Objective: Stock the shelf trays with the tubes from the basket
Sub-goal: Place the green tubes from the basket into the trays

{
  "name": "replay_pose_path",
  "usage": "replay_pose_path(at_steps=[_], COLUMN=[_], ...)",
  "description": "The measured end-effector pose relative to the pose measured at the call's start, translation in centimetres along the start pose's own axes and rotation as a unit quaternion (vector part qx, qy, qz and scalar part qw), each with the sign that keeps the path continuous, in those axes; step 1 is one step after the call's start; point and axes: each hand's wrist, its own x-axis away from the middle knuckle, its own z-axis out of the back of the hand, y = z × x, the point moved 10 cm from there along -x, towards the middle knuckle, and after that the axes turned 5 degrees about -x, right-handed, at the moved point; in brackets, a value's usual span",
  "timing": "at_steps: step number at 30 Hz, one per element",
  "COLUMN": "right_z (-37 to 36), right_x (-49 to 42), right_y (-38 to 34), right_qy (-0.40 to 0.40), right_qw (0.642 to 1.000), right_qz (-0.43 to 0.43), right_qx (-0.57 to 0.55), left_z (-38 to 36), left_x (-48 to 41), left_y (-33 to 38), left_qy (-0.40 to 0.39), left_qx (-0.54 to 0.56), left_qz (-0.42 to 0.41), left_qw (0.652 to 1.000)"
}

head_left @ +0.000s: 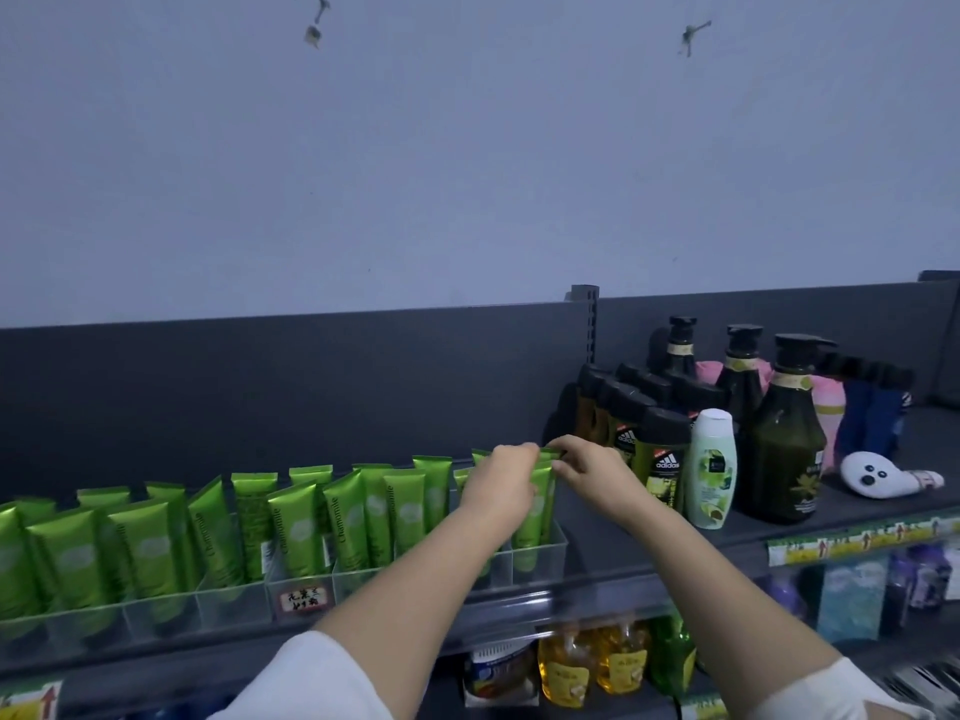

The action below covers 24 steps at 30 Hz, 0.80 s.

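Note:
Green tubes (298, 527) stand upright in a row of clear plastic trays (234, 605) along the top shelf. Both my hands are at the rightmost tray (545, 558). My left hand (501, 488) and my right hand (589, 472) pinch the top edge of a green tube (535, 517) that stands in that tray. The fingers of both hands hide most of the tube's crimped end. The basket is not in view.
Dark pump bottles (787, 433), black-capped shower gels (662, 459) and a white bottle (709, 470) stand close to the right of the trays. A white ghost-shaped item (878, 478) lies further right. Yellow bottles (592, 662) fill the shelf below. A dark back panel (260, 387) backs the shelf.

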Motion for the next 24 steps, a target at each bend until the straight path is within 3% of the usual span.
replay_pose_path(at_steps=[5,11,18,24], right_z=[1.4,1.1,-5.2,-15.0], right_x=[-0.2,0.0,2.6,6.7], right_y=[-2.4,-10.8,-24.2,-36.8], right_qy=[0.042,0.098,0.068,0.019], right_qw=[0.997,0.98,0.958,0.928], right_qz=[0.046,0.146,0.265,0.365], right_qx=[0.053,0.095,0.091,0.072], left_z=[2.7,8.9,16.0,18.9], left_x=[0.3,3.6,11.5,21.4], left_y=[-0.1,-3.4,-16.3,-30.8], left_qy=[0.045,0.122,0.178,0.149], left_qx=[-0.021,-0.058,-0.163,-0.206], left_qz=[-0.023,-0.047,0.021,0.132], left_qw=[0.999,0.99,0.97,0.958])
